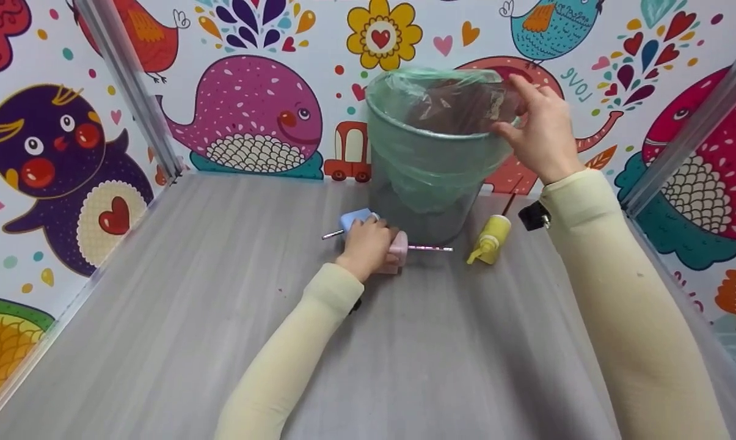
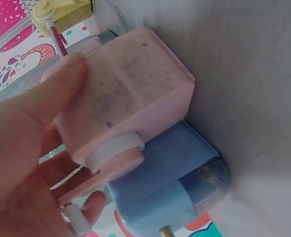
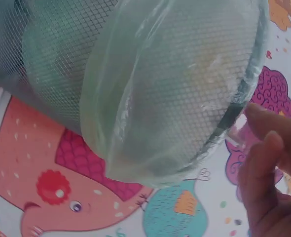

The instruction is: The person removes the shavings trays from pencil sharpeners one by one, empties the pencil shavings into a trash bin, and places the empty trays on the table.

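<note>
The lined bin (image 1: 432, 174) stands upper centre in the head view, fingers of the right hand (image 1: 548, 125) holding its rim, apparently for stability, while the left hand (image 1: 368, 244) grips the pink bottle (image 2: 130, 84).

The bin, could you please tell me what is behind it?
Behind the bin stands the printed wall, with parts of a salmon-coloured elephant showing; what the bin and its green liner cover cannot be seen.

At one o'clock I see glossy thin-plastic liner (image 1: 438, 156) over fine-mesh bin (image 1: 422, 221); pink box (image 2: 130, 79) matt plastic, smudged.
</note>
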`<control>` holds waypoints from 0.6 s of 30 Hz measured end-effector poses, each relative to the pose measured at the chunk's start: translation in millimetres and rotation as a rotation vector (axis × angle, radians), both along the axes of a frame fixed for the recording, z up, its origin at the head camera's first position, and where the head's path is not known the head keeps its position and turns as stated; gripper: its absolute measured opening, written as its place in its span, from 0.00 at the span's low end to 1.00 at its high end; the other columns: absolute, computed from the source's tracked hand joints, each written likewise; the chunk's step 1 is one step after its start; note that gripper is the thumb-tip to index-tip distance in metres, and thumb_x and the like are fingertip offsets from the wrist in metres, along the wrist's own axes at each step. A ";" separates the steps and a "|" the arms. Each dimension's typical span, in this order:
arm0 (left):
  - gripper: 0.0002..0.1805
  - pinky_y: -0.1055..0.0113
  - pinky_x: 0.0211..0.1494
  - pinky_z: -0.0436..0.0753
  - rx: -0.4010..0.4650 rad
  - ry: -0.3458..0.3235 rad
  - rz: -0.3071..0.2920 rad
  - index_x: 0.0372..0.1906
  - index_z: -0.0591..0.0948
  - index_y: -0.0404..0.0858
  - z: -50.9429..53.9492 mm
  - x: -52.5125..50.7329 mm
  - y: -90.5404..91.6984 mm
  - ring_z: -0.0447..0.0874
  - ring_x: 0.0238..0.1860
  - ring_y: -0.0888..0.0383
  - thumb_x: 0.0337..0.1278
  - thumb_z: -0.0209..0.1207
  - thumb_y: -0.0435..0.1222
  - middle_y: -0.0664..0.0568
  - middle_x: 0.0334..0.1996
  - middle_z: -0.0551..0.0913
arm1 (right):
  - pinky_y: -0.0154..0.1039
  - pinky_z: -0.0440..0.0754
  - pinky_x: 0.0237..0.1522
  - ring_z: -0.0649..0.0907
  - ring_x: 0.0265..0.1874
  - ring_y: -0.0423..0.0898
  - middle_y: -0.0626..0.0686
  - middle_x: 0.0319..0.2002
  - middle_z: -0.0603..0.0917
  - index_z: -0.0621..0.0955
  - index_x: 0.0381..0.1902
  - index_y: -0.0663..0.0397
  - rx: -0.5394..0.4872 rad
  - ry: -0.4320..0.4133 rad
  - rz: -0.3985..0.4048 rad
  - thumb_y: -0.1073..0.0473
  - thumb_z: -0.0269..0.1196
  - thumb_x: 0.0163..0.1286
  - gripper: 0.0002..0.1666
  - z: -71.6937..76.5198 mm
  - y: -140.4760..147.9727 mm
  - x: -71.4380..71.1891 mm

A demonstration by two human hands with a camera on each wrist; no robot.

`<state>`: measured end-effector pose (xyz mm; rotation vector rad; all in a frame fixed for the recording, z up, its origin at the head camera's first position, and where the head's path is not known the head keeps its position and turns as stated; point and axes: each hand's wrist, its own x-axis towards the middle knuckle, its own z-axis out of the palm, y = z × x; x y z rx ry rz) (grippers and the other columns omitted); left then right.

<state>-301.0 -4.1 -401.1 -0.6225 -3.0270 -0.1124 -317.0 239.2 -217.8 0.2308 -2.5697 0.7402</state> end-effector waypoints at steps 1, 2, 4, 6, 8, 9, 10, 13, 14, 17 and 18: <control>0.25 0.49 0.63 0.75 0.007 0.004 -0.001 0.57 0.84 0.43 -0.1 0.4 -0.3 0.79 0.60 0.47 0.57 0.69 0.50 0.47 0.56 0.85 | 0.53 0.82 0.58 0.76 0.56 0.57 0.64 0.60 0.75 0.63 0.77 0.44 0.011 0.006 0.013 0.57 0.67 0.68 0.43 0.6 -1.7 0.4; 0.25 0.49 0.63 0.75 0.013 0.005 -0.002 0.57 0.84 0.43 -0.2 0.7 -0.6 0.79 0.60 0.47 0.57 0.69 0.49 0.47 0.56 0.85 | 0.57 0.81 0.59 0.76 0.57 0.59 0.65 0.61 0.75 0.64 0.77 0.45 0.024 0.011 0.024 0.59 0.67 0.68 0.42 1.4 -3.3 0.7; 0.24 0.49 0.63 0.76 0.022 0.011 -0.004 0.57 0.84 0.43 -0.1 0.9 -0.7 0.79 0.60 0.47 0.57 0.69 0.48 0.47 0.56 0.85 | 0.60 0.80 0.59 0.77 0.56 0.61 0.67 0.60 0.74 0.65 0.76 0.46 0.050 0.025 0.042 0.62 0.67 0.67 0.41 3.3 -5.6 2.0; 0.24 0.50 0.63 0.75 0.018 0.008 -0.003 0.57 0.84 0.44 0.3 0.6 -0.4 0.79 0.60 0.47 0.58 0.69 0.47 0.47 0.56 0.85 | 0.61 0.79 0.59 0.77 0.56 0.62 0.67 0.59 0.74 0.66 0.76 0.46 0.076 0.026 0.046 0.63 0.67 0.67 0.41 5.4 -7.6 3.6; 0.24 0.50 0.64 0.75 0.012 0.002 0.002 0.58 0.84 0.44 0.7 0.4 -0.2 0.78 0.61 0.47 0.58 0.68 0.47 0.47 0.57 0.85 | 0.61 0.79 0.60 0.76 0.57 0.63 0.68 0.59 0.73 0.66 0.76 0.45 0.097 0.018 0.047 0.64 0.66 0.68 0.41 7.4 -9.6 5.1; 0.24 0.50 0.64 0.75 0.009 0.001 0.003 0.58 0.83 0.44 0.7 0.3 -0.1 0.78 0.61 0.47 0.58 0.68 0.48 0.47 0.57 0.85 | 0.61 0.78 0.60 0.76 0.58 0.63 0.68 0.60 0.73 0.65 0.76 0.44 0.105 0.008 0.045 0.64 0.66 0.68 0.41 8.3 -10.6 5.7; 0.24 0.50 0.65 0.75 0.006 -0.004 0.003 0.59 0.83 0.44 0.7 0.1 -0.1 0.78 0.61 0.47 0.59 0.68 0.48 0.47 0.57 0.84 | 0.62 0.78 0.61 0.76 0.59 0.64 0.68 0.61 0.72 0.65 0.77 0.43 0.112 -0.003 0.043 0.64 0.65 0.68 0.42 9.3 -11.6 6.2; 0.26 0.49 0.66 0.75 0.008 -0.012 0.001 0.59 0.83 0.44 0.4 0.1 0.0 0.78 0.62 0.47 0.58 0.68 0.49 0.47 0.58 0.84 | 0.63 0.76 0.63 0.74 0.63 0.64 0.68 0.64 0.71 0.63 0.77 0.41 0.132 -0.041 0.034 0.65 0.65 0.69 0.43 12.5 -14.2 5.7; 0.26 0.49 0.66 0.75 0.008 -0.013 -0.001 0.59 0.83 0.43 0.1 0.0 0.0 0.78 0.62 0.47 0.58 0.68 0.49 0.47 0.58 0.84 | 0.63 0.75 0.63 0.74 0.63 0.65 0.68 0.65 0.71 0.63 0.78 0.42 0.143 -0.050 0.031 0.65 0.64 0.69 0.43 13.6 -15.1 5.2; 0.27 0.49 0.65 0.75 0.012 -0.011 -0.007 0.59 0.83 0.43 -0.2 -0.5 0.0 0.78 0.62 0.47 0.58 0.68 0.51 0.47 0.58 0.84 | 0.65 0.74 0.62 0.74 0.64 0.67 0.69 0.65 0.70 0.63 0.77 0.43 0.179 -0.059 0.028 0.66 0.64 0.69 0.42 17.2 -17.9 3.1; 0.27 0.49 0.65 0.75 0.010 -0.010 -0.007 0.59 0.83 0.43 -0.4 -0.8 0.0 0.78 0.61 0.47 0.57 0.68 0.51 0.47 0.57 0.84 | 0.65 0.75 0.62 0.75 0.62 0.68 0.69 0.65 0.70 0.64 0.77 0.43 0.191 -0.059 0.028 0.66 0.64 0.69 0.42 18.1 -18.9 2.1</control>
